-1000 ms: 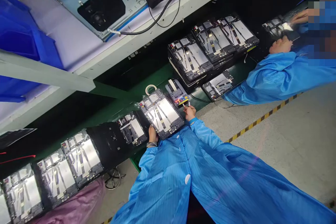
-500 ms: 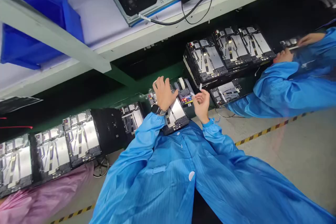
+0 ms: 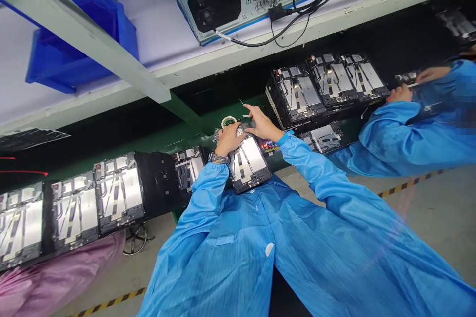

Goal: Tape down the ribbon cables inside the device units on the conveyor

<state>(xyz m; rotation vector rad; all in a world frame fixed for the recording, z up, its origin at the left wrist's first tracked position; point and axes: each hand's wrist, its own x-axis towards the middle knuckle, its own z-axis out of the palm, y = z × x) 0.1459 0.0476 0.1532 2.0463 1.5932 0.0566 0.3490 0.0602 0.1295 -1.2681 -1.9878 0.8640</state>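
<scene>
Left hand [image 3: 226,138] and right hand [image 3: 262,125] sit close together on the far edge of the tablet frame [image 3: 250,164]; grip cannot be determined; tester [image 3: 268,145] partly hidden.

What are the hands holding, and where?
The left hand holds the open tablet assembly by its far edge; the right hand is at its far corner, hold unclear.

One black-framed, silver-backed tablet housing [image 3: 248,164] lies between two bare hands [image 3: 227,139] [image 3: 262,125]; four matching housings [image 3: 118,193] sit left of it in view, five right of it.

Bright even light, min shadows, warped edges.
</scene>
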